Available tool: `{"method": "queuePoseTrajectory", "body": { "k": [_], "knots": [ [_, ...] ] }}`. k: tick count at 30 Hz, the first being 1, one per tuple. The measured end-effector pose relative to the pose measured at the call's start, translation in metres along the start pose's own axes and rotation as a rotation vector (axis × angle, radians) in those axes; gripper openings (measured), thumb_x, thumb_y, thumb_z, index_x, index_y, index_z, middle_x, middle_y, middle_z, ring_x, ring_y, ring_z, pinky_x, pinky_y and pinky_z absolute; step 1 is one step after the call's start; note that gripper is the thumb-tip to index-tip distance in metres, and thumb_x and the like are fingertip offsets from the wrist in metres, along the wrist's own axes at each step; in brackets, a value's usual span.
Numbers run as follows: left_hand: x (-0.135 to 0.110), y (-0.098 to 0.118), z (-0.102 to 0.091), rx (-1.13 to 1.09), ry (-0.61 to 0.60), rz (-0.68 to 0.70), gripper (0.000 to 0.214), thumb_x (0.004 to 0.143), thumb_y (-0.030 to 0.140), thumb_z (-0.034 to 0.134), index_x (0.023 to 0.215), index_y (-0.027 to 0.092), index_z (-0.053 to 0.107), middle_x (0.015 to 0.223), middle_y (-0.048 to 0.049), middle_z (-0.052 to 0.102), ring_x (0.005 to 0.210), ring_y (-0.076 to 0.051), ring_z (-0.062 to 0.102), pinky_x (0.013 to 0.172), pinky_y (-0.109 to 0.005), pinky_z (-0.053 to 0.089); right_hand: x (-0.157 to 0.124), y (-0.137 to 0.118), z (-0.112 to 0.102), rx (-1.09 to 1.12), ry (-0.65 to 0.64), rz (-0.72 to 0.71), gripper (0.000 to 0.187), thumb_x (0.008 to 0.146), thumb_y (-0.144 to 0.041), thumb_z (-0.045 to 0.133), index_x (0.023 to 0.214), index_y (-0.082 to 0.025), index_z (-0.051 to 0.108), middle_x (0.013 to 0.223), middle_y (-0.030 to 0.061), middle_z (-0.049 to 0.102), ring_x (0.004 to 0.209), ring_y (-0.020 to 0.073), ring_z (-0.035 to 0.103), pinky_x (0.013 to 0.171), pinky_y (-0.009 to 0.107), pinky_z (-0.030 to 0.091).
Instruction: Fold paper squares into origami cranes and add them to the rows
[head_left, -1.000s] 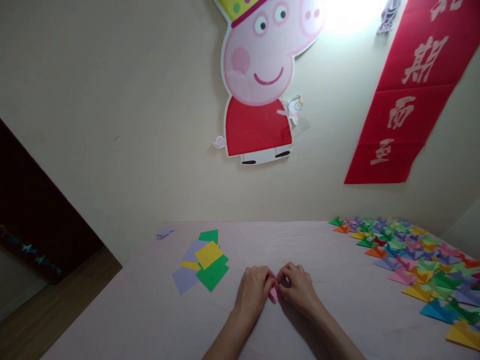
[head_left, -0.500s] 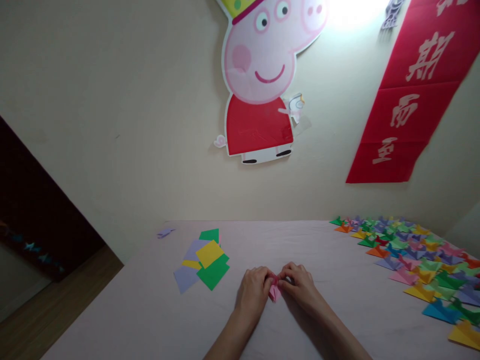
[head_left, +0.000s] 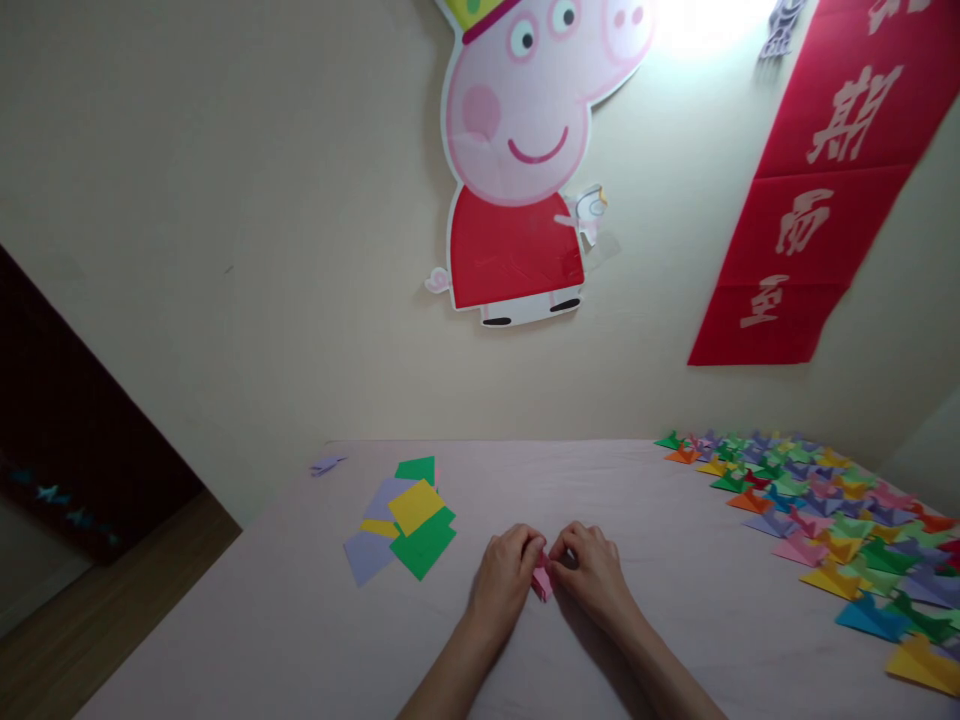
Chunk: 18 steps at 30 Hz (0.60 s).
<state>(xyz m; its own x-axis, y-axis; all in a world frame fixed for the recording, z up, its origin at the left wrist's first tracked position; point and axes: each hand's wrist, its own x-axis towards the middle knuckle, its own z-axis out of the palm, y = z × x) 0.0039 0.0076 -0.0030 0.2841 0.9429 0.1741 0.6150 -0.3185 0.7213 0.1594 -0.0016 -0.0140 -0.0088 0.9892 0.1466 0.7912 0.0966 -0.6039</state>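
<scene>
A small pink folded paper [head_left: 541, 583] is held just above or on the table, between my two hands. On its left side, my left hand [head_left: 510, 570] pinches it with thumb and fingers. My right hand [head_left: 589, 567] has thumb and forefinger closed on the paper's right upper edge, the fingers curled into a ring. The fingertips hide the upper part of the paper, so its full shape does not show.
Loose square sheets in green, yellow and purple [head_left: 420, 508] lie left of my hands. A purple folded paper [head_left: 327, 465] is at the far left. Rows of colourful folded paper pieces [head_left: 832, 578] fill the table's right side. A wall [head_left: 337, 300] stands behind the table [head_left: 247, 620].
The pink paper has turned slightly between my fingers, and less of its upper part shows. My right hand has shifted a little left with its fingers more curled.
</scene>
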Motion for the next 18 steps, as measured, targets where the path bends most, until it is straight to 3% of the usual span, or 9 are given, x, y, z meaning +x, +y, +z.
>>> {"method": "queuePoseTrajectory", "body": {
  "k": [4, 18],
  "knots": [
    [0.0022, -0.0039, 0.0017, -0.016, -0.018, 0.018, 0.009, 0.086, 0.022, 0.055, 0.086, 0.020, 0.064, 0.088, -0.0009, 0.067, 0.084, -0.019, 0.063, 0.076, -0.027, 0.043, -0.0005, -0.0006, 0.0002, 0.000, 0.014, -0.002, 0.011, 0.079, -0.021, 0.061, 0.069, -0.022, 0.066, 0.088, 0.0024, 0.068, 0.093, 0.0235, 0.056, 0.080, 0.035, 0.033],
    [0.0000, 0.0011, 0.0011, -0.130, 0.020, 0.039, 0.022, 0.088, 0.021, 0.047, 0.074, 0.021, 0.064, 0.081, -0.0005, 0.065, 0.086, -0.019, 0.061, 0.078, -0.028, 0.040, -0.0014, 0.0009, 0.0004, 0.038, 0.019, -0.049, 0.010, 0.077, -0.018, 0.063, 0.068, -0.022, 0.064, 0.085, 0.0008, 0.067, 0.089, 0.0224, 0.055, 0.079, 0.034, 0.033]
  ]
}}
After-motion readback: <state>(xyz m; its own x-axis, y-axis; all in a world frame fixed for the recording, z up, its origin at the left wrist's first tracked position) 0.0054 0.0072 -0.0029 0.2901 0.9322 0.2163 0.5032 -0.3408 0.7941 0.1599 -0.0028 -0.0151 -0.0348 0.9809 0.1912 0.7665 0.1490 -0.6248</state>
